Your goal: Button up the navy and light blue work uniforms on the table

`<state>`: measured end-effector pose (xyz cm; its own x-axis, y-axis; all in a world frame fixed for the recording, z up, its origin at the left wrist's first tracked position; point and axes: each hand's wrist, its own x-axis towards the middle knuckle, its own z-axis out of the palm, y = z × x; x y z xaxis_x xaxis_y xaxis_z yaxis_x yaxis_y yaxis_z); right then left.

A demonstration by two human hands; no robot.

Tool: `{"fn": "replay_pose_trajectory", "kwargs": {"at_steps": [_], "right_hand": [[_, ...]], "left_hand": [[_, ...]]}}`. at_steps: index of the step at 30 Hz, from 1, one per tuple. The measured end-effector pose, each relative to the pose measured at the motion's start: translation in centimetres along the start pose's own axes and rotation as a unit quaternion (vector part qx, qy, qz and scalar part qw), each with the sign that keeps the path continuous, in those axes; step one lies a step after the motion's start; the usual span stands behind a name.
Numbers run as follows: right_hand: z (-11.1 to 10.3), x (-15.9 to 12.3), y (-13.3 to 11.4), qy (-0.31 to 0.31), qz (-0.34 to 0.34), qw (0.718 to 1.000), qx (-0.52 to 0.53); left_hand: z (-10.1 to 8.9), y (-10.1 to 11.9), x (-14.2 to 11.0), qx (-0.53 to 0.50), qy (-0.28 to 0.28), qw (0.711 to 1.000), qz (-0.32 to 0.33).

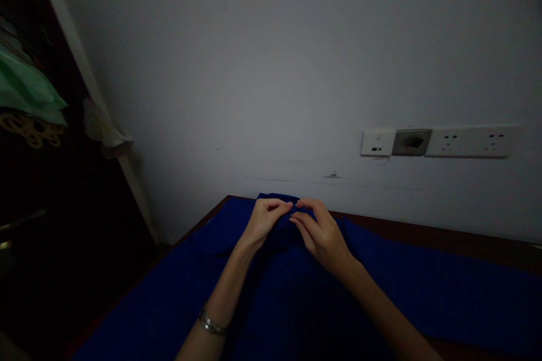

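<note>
A dark blue garment (pixel 402 287) lies spread over a brown table (pixel 466 240) that stands against the wall. At the garment's far edge, near the wall, my left hand (pixel 266 220) and my right hand (pixel 318 232) meet. Both have their fingers curled and pinched on a raised fold of the blue cloth, fingertips almost touching each other. A metal bracelet (pixel 212 324) sits on my left wrist. What lies under the fold is hidden by my fingers.
A white wall (pixel 254 67) rises right behind the table, with a strip of sockets and a switch (pixel 440 142) at the right. At the left stands a dark shelf or doorway (pixel 51 208) with green cloth (pixel 25 90) and a pale bag (pixel 104 127). The room is dim.
</note>
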<state>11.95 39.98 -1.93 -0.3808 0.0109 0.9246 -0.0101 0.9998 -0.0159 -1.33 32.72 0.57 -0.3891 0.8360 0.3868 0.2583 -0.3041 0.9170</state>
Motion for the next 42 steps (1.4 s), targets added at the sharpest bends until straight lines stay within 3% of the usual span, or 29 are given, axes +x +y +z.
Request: {"fn": "replay_pose_trajectory", "kwargs": {"at_steps": [14,19,24,35,42], "right_hand": [[-2.1,1.5,-0.7,-0.05,0.004,0.996,-0.072],[-1.6,1.4,-0.4,-0.022,0.11,0.991,0.072],[-1.1,1.0,0.2,-0.054,0.176,0.967,0.177],[-1.4,1.2,-0.2,-0.028,0.154,0.975,0.16],[-1.4,1.1,0.0,-0.026,0.156,0.972,0.174]], "left_hand": [[-0.3,1.5,-0.7,0.055,-0.067,0.995,0.052],[-0.6,1.7,-0.7,0.062,-0.071,0.995,0.044],[-0.7,1.7,-0.8,0.054,-0.072,0.995,0.043],[-1.6,2.5,-0.8,0.089,-0.132,0.986,0.046],[-2.0,3.2,-1.2,0.135,-0.115,0.982,0.062]]}}
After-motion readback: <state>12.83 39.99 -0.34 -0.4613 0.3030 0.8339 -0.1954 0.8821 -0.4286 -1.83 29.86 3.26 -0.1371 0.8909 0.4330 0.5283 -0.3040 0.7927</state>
